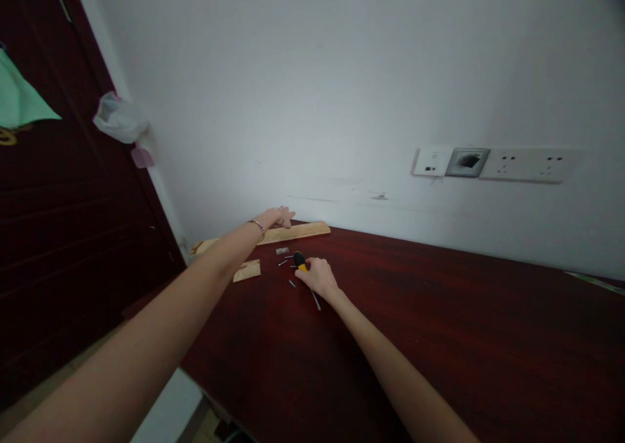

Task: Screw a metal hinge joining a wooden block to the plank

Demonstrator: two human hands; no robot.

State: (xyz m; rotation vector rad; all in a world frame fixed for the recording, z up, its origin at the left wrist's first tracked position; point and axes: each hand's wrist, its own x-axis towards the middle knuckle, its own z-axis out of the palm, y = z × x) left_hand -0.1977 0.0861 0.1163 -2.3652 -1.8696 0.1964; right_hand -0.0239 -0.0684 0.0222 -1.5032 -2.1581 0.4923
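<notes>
At the upper left of the frame, a thin, crumpled white plastic bag [120,118] hangs beside the door [53,234], bulging softly; what it holds cannot be made out. A flat pink piece [142,157] shows just below it, and a smooth green cloth [22,94] drapes over the dark, panelled door at the far left edge.

Near the centre, the right hand [319,277] has its fingers bent round the yellow-and-black handle of a screwdriver [302,266], low over the worktop [415,313]; the slim metal shaft slants out below the hand toward the lower right. Just above and to the left, the left hand [283,216] reaches over a long, pale wooden board [307,230] near the wall, fingers loosely spread; whether they touch the wood cannot be told. A thin bracelet [258,227] circles that wrist.

Between the board and the screwdriver lie a small rectangular metal plate [282,251] and several slender metal screws [291,283]. Left of them sits a flat, pale wooden block [247,271], partly hidden by the forearm. The worktop is glossy, dark red-brown, with faint wood grain.
</notes>
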